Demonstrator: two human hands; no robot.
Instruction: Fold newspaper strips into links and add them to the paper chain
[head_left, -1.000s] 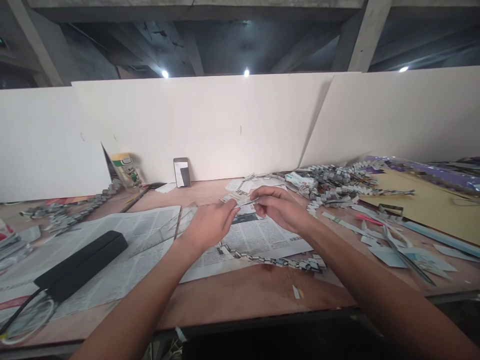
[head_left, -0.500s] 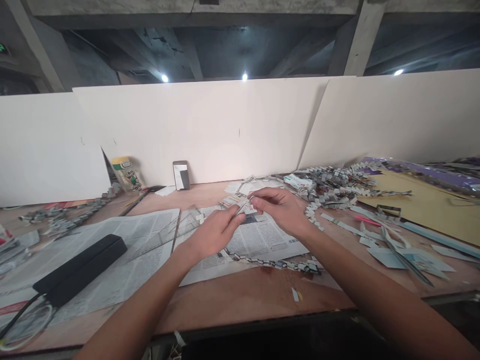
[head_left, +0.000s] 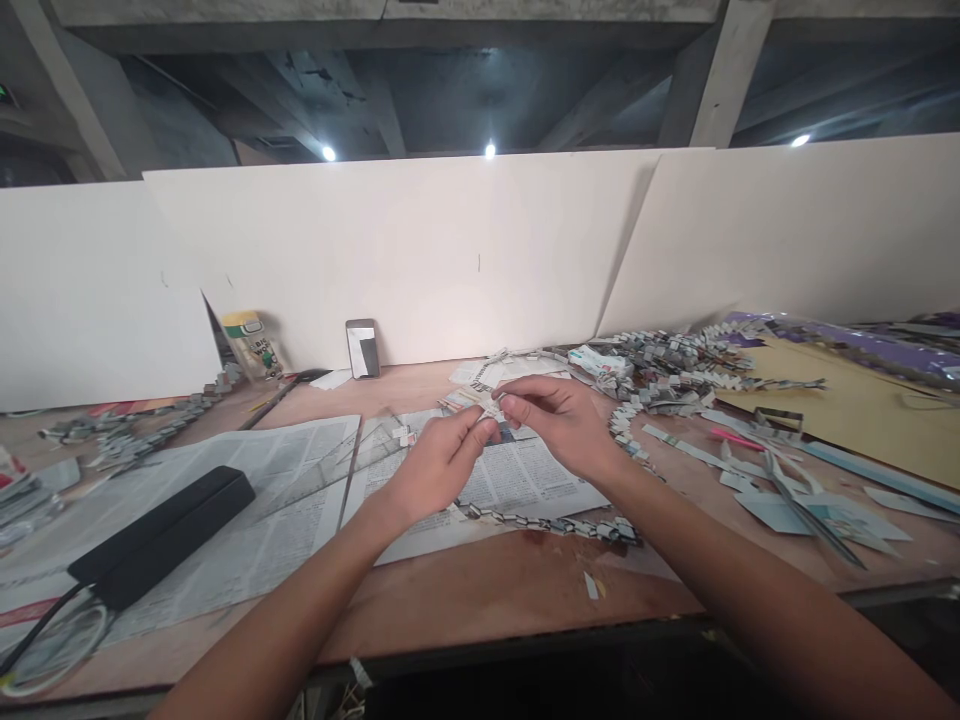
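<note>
My left hand (head_left: 448, 455) and my right hand (head_left: 553, 418) meet above the newspaper (head_left: 525, 475) in the middle of the table. Between their fingertips is a small folded paper strip (head_left: 490, 405), pinched from both sides. The fingers partly cover it, so its full shape is hidden. A chain of folded paper links (head_left: 555, 523) lies just below my hands along the newspaper's front edge. To the left of my left hand a clear set square (head_left: 337, 465) rests on the paper.
At the right lie scissors (head_left: 806, 505), paper scraps (head_left: 780, 510) and a heap of folded paper chains (head_left: 660, 365). A black box-shaped case (head_left: 165, 535) with a cable lies at left. A phone (head_left: 363, 350) and a yellow-topped container (head_left: 251, 345) stand against the white board (head_left: 420, 260).
My left hand has shifted slightly right, its fingertips now closer to those of my right hand. The right hand has hardly moved.
</note>
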